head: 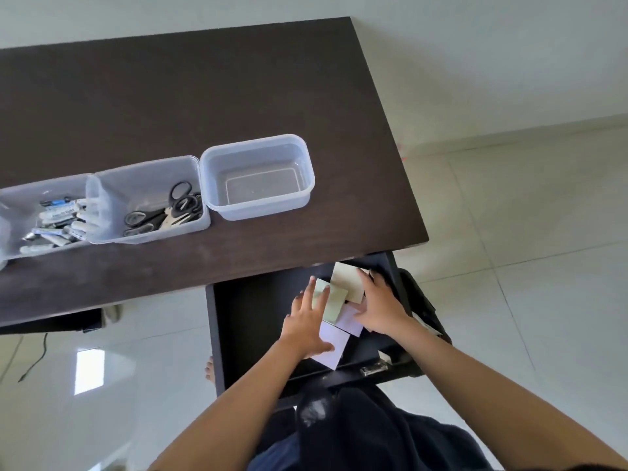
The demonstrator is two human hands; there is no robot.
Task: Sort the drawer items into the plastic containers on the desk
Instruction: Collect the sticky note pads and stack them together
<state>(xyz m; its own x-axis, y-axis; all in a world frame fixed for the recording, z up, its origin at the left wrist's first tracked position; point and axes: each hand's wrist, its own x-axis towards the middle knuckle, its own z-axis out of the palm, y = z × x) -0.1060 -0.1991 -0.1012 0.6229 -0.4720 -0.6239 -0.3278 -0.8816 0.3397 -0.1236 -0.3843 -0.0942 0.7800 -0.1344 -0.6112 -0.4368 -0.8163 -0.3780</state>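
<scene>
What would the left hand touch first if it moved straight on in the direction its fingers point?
Most likely the green pad: the left hand lies flat in the drawer, fingers pointing toward the desk, and the pad sits just at the fingertips. Depth is unclear; they may already touch.

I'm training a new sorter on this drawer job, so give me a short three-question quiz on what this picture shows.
1. True or false: the plastic container at the right end of the row on the desk already holds scissors.
2. Multiple choice: where are the left hand and right hand? A) in the open drawer, on the paper pads; B) over the batteries; C) lifting the scissors.
3. Fill in: the scissors lie in the ______ container of the three fully seen.

Key: 1 false, it is empty. 2 A. 3 middle.
</scene>
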